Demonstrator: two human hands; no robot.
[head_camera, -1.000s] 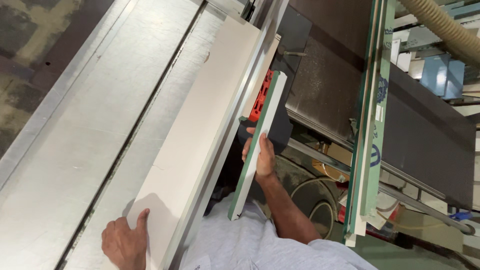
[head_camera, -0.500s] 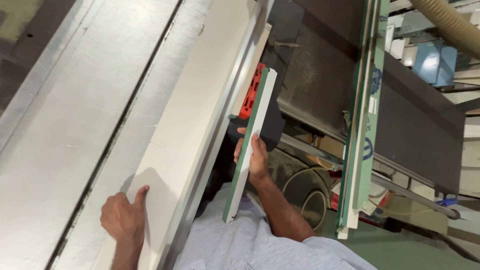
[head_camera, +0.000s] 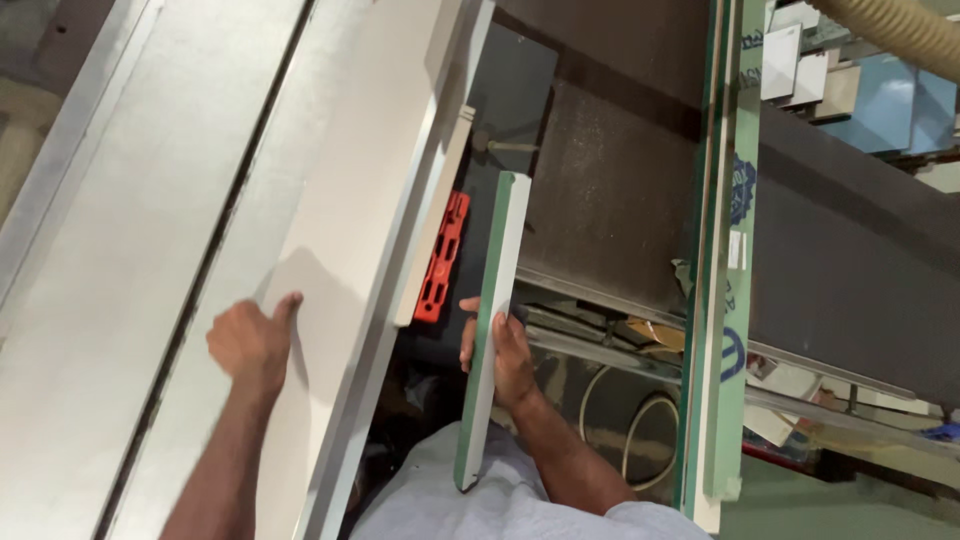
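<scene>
Beside the table, right hand grasps green-edged strip (near-upright lengthwise); left hand presses white panel.

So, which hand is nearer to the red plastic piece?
Right. The right hand grips the green-edged strip just below and beside the red piece. The left hand rests on the white board, farther off across it.

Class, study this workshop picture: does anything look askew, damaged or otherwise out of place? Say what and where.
Nothing looks damaged or spilled. The left hand rests on the white board lying flat on the saw table. The right hand grips a narrow green-edged strip, held off the table on edge.
</scene>
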